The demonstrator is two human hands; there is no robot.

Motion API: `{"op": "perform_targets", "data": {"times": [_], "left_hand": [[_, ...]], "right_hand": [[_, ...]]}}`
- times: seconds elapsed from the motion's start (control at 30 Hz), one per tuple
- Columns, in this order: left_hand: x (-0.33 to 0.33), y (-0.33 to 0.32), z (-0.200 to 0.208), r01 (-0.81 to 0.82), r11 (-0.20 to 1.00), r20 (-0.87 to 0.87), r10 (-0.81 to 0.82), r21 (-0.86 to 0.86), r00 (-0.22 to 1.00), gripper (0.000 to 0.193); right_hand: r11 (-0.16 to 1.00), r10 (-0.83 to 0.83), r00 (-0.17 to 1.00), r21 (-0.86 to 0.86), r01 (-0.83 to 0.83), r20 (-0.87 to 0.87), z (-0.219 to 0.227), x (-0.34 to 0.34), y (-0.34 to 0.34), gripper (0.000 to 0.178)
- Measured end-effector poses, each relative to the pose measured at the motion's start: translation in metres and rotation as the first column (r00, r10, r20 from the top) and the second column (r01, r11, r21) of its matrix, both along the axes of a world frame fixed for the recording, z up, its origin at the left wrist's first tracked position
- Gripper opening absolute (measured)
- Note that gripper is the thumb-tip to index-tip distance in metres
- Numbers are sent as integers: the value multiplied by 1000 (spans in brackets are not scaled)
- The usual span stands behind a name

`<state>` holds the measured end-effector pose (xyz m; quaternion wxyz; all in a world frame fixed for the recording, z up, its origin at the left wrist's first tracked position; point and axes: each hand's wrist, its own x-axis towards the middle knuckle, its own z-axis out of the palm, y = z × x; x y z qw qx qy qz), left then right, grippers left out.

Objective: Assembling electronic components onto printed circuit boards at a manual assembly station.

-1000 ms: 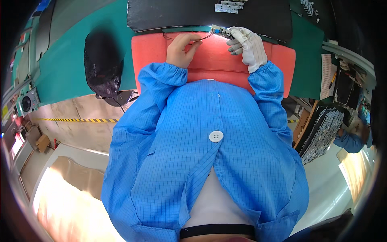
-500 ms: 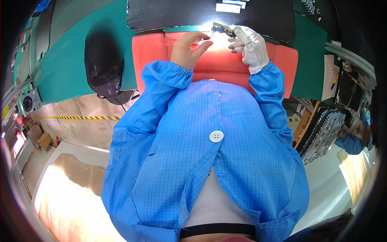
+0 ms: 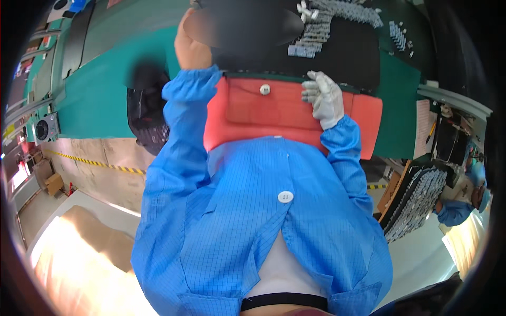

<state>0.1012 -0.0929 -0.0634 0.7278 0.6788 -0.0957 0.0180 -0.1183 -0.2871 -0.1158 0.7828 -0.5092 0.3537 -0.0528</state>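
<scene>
- The red pad lay along the bench edge at twelve o'clock, likely cushioning your wrists.
- Your gloved right hand rested on it at one o'clock, fingers loosely curled, pinching nothing.
- Your bare left hand was raised at eleven o'clock; its grip I cannot tell.
- Small grey parts sat just beyond.

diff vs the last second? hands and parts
Left hand has lifted off the red pad, raised toward the camera; the small part both hands pinched is out of sight. Gloved right hand dropped back onto the pad's far edge, fingers curled, nothing seen in it. Small parts remain on the black mat.
</scene>
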Motion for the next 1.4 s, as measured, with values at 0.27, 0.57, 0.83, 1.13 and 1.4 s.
{"op": "perform_targets", "data": {"times": [0.27,0.57,0.83,1.13,1.4], "left_hand": [[-133,-24,216,914,54,92,-991,-401,99,36],[-165,-57,264,811,-143,-171,-943,-568,-286,21],[-206,-25,217,712,-36,214,-963,-701,163,16],[-126,-50,243,696,103,268,-954,711,-132,45],[-151,151,-6,77,879,-103,-31,470,994,39]], "right_hand": [[998,-2,1000,68,2,1,0,8,-7,36],[988,-45,997,152,36,56,-10,0,-4,30],[947,82,996,-312,-69,28,25,-18,-35,37],[778,-290,935,-520,353,203,19,-5,-193,36],[111,-556,795,-969,-221,-245,4,46,-317,65]]}}
